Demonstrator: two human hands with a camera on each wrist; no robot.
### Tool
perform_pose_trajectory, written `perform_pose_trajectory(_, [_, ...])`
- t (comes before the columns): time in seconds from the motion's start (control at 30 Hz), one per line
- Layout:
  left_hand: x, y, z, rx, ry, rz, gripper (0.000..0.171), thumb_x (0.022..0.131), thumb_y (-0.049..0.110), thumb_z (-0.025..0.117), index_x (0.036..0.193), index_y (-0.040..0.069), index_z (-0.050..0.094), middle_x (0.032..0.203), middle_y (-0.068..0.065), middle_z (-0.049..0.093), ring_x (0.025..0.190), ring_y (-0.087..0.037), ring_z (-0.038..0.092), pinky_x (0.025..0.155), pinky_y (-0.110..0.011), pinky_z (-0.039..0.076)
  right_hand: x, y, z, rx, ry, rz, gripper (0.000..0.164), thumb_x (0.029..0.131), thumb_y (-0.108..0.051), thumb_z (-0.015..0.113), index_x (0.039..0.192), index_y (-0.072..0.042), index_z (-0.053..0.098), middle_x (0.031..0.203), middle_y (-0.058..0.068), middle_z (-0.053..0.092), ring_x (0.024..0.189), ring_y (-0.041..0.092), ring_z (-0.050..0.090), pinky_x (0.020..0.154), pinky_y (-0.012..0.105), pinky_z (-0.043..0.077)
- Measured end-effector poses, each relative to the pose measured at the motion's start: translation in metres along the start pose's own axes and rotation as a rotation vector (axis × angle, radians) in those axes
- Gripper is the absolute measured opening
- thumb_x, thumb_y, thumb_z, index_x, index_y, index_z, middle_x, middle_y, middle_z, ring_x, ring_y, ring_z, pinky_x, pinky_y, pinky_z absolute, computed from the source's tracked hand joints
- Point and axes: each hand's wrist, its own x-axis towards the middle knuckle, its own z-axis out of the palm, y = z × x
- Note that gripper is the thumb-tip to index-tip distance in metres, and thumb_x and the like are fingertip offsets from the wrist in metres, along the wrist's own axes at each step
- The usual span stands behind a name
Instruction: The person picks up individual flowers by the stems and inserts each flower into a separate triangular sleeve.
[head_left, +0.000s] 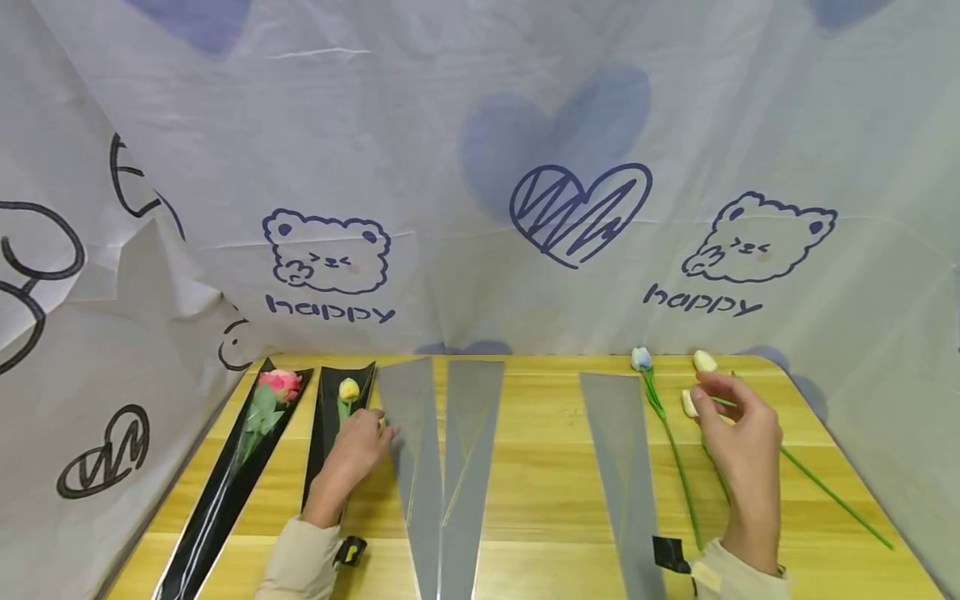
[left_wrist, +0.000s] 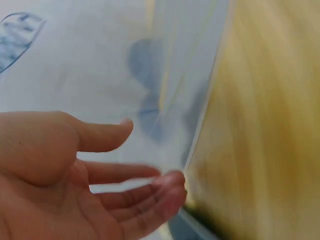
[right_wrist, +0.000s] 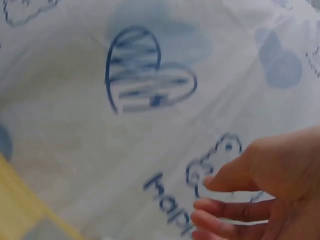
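Observation:
My left hand (head_left: 358,446) hovers over a black flower sleeve (head_left: 318,425) that holds a yellow tulip (head_left: 348,389). Its thumb and fingers stand apart with nothing between them, as the left wrist view shows of that hand (left_wrist: 65,175). At the right, my right hand (head_left: 746,446) is above two white tulips, one white tulip (head_left: 705,361) behind it and another white tulip (head_left: 688,404) by its thumb. The fingers of the right hand (right_wrist: 280,185) are relaxed and hold nothing in the right wrist view. A blue-white tulip (head_left: 641,360) lies left of it.
At the far left, a black sleeve (head_left: 202,525) wraps a pink rose (head_left: 281,385). Two grey translucent sleeves lie mid-table, one left sleeve (head_left: 412,400) and one right sleeve (head_left: 472,408); another grey sleeve (head_left: 615,425) is by the tulips. A printed cloth (head_left: 450,275) hangs behind the wooden table (head_left: 540,475).

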Motion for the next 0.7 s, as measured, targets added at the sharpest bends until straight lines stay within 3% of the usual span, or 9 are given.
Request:
perform_pose_trajectory(0.13, [0.018, 0.012, 0.019, 0.113, 0.02, -0.057, 0.038, 0.101, 0.025, 0.068, 0.098, -0.012, 0.065, 0.111, -0.035, 0.054, 0.1, -0.048, 0.057, 0.078, -0.052, 0.052, 0.003, 0.024, 0.003, -0.165, -0.103, 0.048, 0.032, 0.103, -0.019, 0.061, 0.129, -0.001, 0.067, 0.123, 0.021, 0.067, 0.11, 0.037, 0.065, 0.071, 0.014, 0.045])
perform_pose_trajectory(0.23, [0.023, 0.016, 0.027, 0.169, 0.025, -0.081, 0.047, 0.094, 0.032, 0.078, 0.098, -0.013, 0.065, 0.116, -0.037, 0.05, 0.108, -0.052, 0.052, 0.083, -0.055, 0.051, 0.005, 0.038, 0.008, -0.224, -0.201, 0.092, 0.035, 0.104, -0.019, 0.06, 0.13, 0.002, 0.065, 0.122, 0.024, 0.066, 0.111, 0.041, 0.063, 0.073, 0.028, 0.05])
perform_pose_trajectory(0.37, [0.027, 0.016, 0.032, 0.172, -0.001, -0.08, 0.046, 0.085, 0.031, 0.086, 0.095, -0.009, 0.066, 0.114, -0.033, 0.047, 0.104, -0.048, 0.049, 0.08, -0.053, 0.05, 0.007, 0.05, 0.013, -0.257, -0.282, 0.144, 0.039, 0.103, -0.02, 0.058, 0.133, 0.005, 0.062, 0.122, 0.026, 0.063, 0.11, 0.043, 0.058, 0.077, 0.044, 0.05])
perform_pose_trajectory(0.63, [0.047, 0.023, 0.038, 0.093, 0.075, -0.165, 0.064, 0.092, 0.035, 0.079, 0.115, -0.021, 0.058, 0.117, -0.038, 0.045, 0.108, -0.051, 0.05, 0.087, -0.057, 0.048, 0.013, 0.069, 0.021, -0.333, -0.275, 0.17, 0.038, 0.1, -0.013, 0.056, 0.13, 0.01, 0.061, 0.12, 0.03, 0.062, 0.112, 0.053, 0.053, 0.091, 0.06, 0.044])
perform_pose_trajectory(0.7, [0.051, 0.023, 0.041, 0.1, 0.08, -0.195, 0.061, 0.09, 0.035, 0.081, 0.111, -0.02, 0.061, 0.116, -0.038, 0.046, 0.109, -0.051, 0.049, 0.086, -0.057, 0.049, 0.013, 0.072, 0.025, -0.352, -0.266, 0.166, 0.037, 0.098, -0.011, 0.057, 0.128, 0.01, 0.062, 0.117, 0.03, 0.063, 0.111, 0.053, 0.055, 0.092, 0.06, 0.044])
